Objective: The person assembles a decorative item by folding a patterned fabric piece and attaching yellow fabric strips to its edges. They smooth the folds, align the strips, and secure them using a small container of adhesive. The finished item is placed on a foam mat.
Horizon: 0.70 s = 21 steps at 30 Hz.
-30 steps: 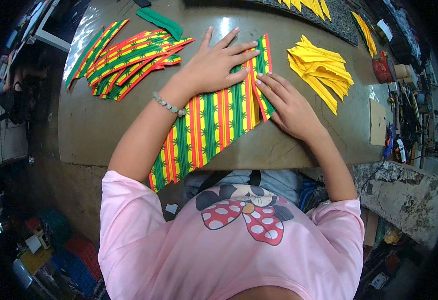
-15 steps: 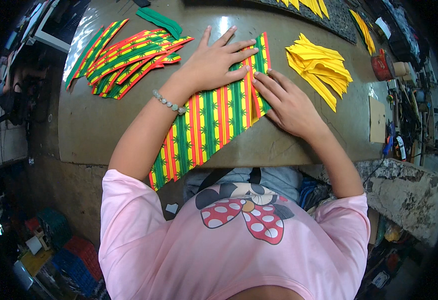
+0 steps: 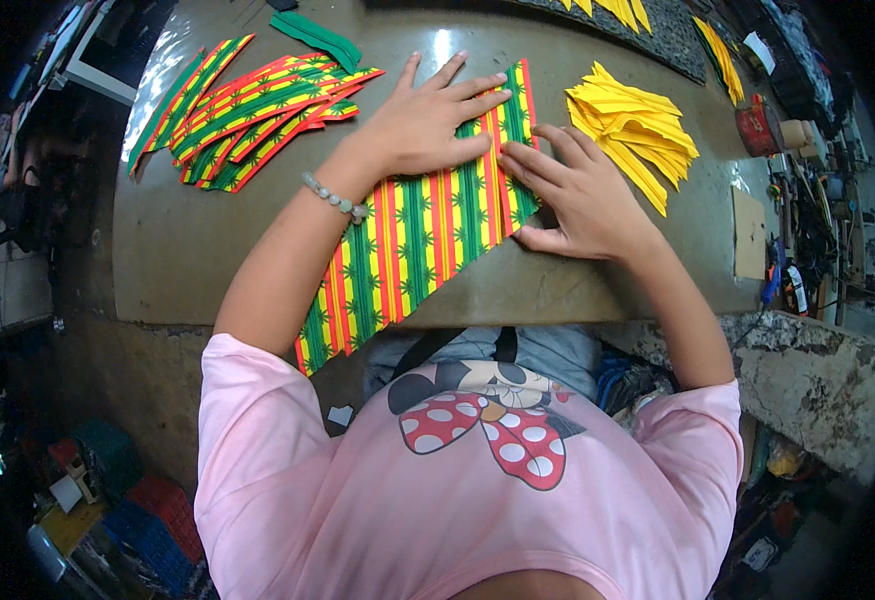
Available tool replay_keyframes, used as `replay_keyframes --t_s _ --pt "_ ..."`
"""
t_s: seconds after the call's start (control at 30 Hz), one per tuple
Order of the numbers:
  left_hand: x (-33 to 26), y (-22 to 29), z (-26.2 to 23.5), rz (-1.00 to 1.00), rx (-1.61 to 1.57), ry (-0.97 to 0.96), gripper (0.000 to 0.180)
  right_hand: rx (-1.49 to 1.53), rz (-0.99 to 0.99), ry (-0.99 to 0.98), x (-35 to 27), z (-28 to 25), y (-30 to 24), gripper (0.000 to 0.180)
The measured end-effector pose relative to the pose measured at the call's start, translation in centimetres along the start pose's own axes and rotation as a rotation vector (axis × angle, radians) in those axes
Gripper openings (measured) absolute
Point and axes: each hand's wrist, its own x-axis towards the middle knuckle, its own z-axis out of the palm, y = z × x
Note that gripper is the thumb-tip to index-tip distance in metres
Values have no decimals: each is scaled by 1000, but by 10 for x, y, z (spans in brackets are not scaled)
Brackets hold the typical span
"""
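Note:
A striped piece of cloth (image 3: 423, 225), red, yellow and green with dark green leaf prints, lies on the table with its lower left corner hanging past the near edge. On its upper part my left hand (image 3: 433, 120) lies flat, fingers spread. My right hand (image 3: 583, 195) rests at the cloth's right side, fingertips on a long crease or overlapping edge. Its thumb stands apart from the fingers, low beside the slanted edge, and nothing shows between them. The left palm hides the top left of the cloth.
Left on the table (image 3: 208, 260) is a pile of matching striped strips (image 3: 258, 120), with a green strip (image 3: 316, 40) behind. Yellow strips (image 3: 638, 125) lie to the right. Beyond them stand a red container (image 3: 761, 128) and a tan card (image 3: 749, 233). A dark speckled slab (image 3: 648, 45) lies at the back.
My right hand has opened wider, its thumb coming out from the cloth's edge toward me. The yellow underside seen at the crease no longer shows. My left hand stays in place.

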Motion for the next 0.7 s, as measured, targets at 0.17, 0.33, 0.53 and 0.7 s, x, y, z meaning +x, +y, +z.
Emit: replay_keyframes --t_s 0.17,0.33,0.53,0.7 --pt "3 -2 -1 -39 0 -81 58 11 9 13 1 -7 -7 72" --pt "2 3 -1 -38 95 -81 66 37 -15 25 -6 -11 -18 69" --pt "-1 3 -11 1 91 -128 101 250 4 45 -12 -3 -17 57" --pt "-4 9 -21 30 120 -154 119 229 -71 113 -15 2 -11 49"
